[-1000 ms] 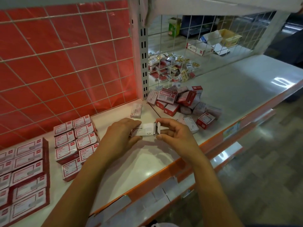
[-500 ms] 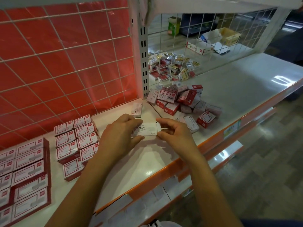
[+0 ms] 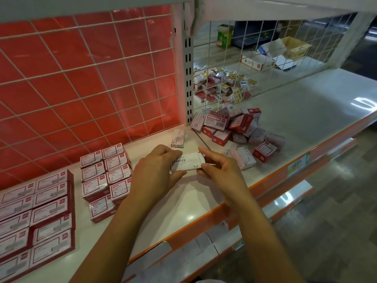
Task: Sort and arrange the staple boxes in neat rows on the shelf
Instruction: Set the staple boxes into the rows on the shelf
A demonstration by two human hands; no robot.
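A white staple box [image 3: 187, 162] marked STAPLES is held over the white shelf [image 3: 195, 201] between both hands. My left hand [image 3: 155, 170] grips its left end, and my right hand [image 3: 220, 168] pinches its right end, where the flap is. A loose heap of red and white staple boxes [image 3: 230, 129] lies to the right, by the upright post. Two neat rows of small red-edged boxes [image 3: 106, 172] sit left of my hands. Larger boxes in rows [image 3: 36, 217] fill the far left. One white box [image 3: 178, 138] lies alone behind my hands.
A red panel behind a wire grid [image 3: 87, 82] backs the left bay. Through the right grid, a second pile of small packets [image 3: 222, 82] and open cartons [image 3: 273, 54] sit on another shelf. The orange shelf edge [image 3: 265, 180] runs along the front.
A second ago the box's right end stood open. My right hand has pushed it closed, and the box now looks shut between both hands.
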